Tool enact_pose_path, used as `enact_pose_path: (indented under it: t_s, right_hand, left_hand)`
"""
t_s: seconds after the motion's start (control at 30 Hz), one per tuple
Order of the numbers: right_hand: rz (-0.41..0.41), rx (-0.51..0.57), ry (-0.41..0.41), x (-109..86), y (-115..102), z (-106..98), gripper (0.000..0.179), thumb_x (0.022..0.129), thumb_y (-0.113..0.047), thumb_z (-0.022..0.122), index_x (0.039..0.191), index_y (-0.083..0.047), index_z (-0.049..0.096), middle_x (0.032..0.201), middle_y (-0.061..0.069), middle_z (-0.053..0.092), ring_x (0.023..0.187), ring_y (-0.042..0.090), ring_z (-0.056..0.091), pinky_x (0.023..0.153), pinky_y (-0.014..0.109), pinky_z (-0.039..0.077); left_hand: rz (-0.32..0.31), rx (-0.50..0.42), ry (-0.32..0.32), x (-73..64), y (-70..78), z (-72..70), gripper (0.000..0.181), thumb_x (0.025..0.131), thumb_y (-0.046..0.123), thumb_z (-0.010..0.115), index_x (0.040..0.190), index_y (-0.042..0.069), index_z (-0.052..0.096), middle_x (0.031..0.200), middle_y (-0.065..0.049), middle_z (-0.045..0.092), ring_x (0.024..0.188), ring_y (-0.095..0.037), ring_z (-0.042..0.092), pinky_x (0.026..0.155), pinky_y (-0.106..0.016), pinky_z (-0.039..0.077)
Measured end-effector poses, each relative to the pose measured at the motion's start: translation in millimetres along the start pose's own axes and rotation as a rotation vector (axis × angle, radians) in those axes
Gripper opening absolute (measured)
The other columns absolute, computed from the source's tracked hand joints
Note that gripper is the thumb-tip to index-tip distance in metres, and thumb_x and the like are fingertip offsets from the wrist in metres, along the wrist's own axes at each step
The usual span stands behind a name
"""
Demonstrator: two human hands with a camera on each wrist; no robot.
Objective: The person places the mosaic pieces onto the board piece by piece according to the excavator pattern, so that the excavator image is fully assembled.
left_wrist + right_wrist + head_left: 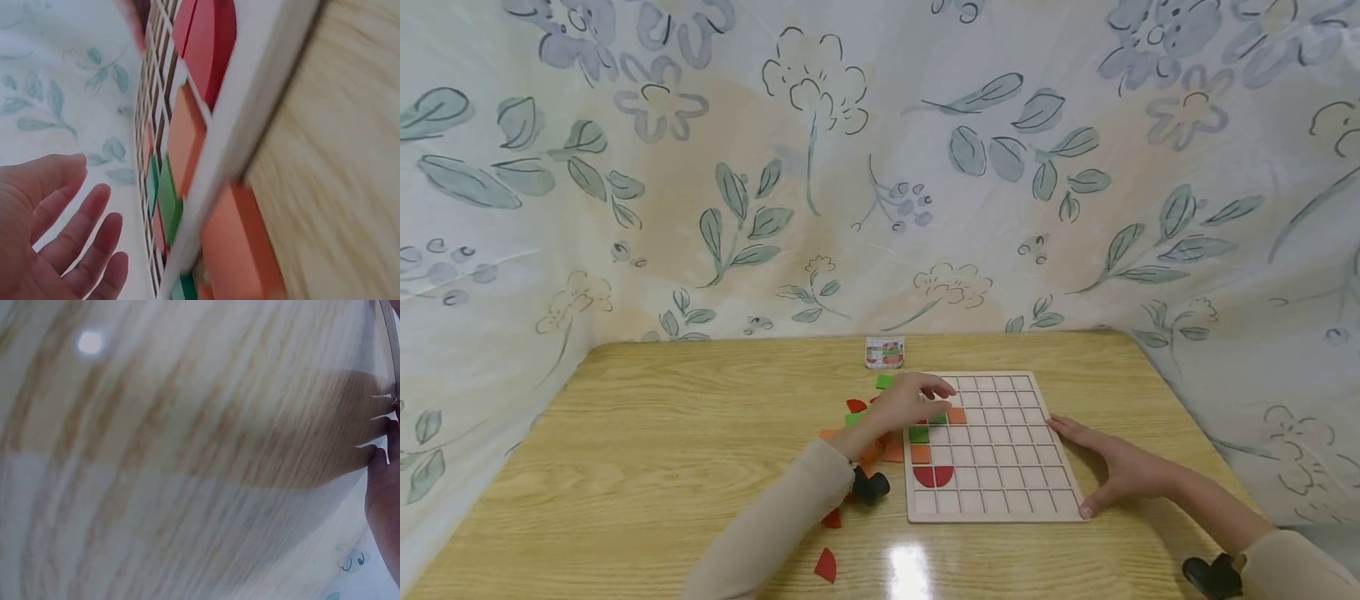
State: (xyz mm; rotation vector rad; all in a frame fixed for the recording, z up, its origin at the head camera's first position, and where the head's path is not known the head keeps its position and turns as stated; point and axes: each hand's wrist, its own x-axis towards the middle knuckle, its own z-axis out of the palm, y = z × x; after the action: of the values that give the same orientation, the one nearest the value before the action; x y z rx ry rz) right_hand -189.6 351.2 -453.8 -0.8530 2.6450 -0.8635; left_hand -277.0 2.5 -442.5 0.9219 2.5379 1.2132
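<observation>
A beige sleeve (pixel 778 521) is reaching over the wooden table (pixel 662 417), its left hand (pixel 904 402) hovering above the gridded board (pixel 1003 435) lying there, fingers apart. The right hand (pixel 1129 468) is touching the board's right edge, thumb spread.

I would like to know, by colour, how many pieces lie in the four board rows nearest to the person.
Red pieces: 2
Orange piece: 1
Green piece: 1
Total: 4
</observation>
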Motion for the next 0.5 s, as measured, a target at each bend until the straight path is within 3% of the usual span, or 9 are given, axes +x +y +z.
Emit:
enact_pose_path:
  t_s: [0.13,0.33,0.5]
  right_hand:
    - [-0.001,0.003,0.002,0.9,-0.7,0.5,0.112,0.058,-0.039,0.083,0.146,-0.007,0.023,0.146,0.026,0.024,0.125,-0.017,0.008,0.097,0.012,0.021]
    - [-0.014,0.013,0.003,2.1,-2.2,0.5,0.111,0.058,-0.036,0.084,0.146,-0.005,0.023,0.145,0.028,0.024,0.125,-0.017,0.008,0.096,0.009,0.019]
    - [-0.030,0.050,0.001,2.3,-2.1,1.3,0.111,0.059,-0.032,0.085,0.146,-0.003,0.022,0.145,0.030,0.021,0.126,-0.019,0.007,0.094,0.003,0.012]
  left_hand:
    - [-0.022,-0.004,0.009,-13.4,-9.9,-16.2,0.025,0.087,0.022,0.064,0.110,0.012,0.068,0.102,0.000,0.067,0.089,-0.013,0.057,0.071,-0.021,0.047]
    - [0.004,0.016,0.066,-39.9,-28.3,-43.6,0.023,0.086,0.017,0.065,0.107,0.007,0.068,0.103,-0.005,0.067,0.089,-0.018,0.059,0.074,-0.025,0.049]
    - [-0.067,0.031,0.104,-59.0,-37.2,-63.4,0.021,0.085,0.017,0.066,0.105,0.010,0.068,0.101,-0.001,0.068,0.090,-0.016,0.058,0.077,-0.028,0.049]
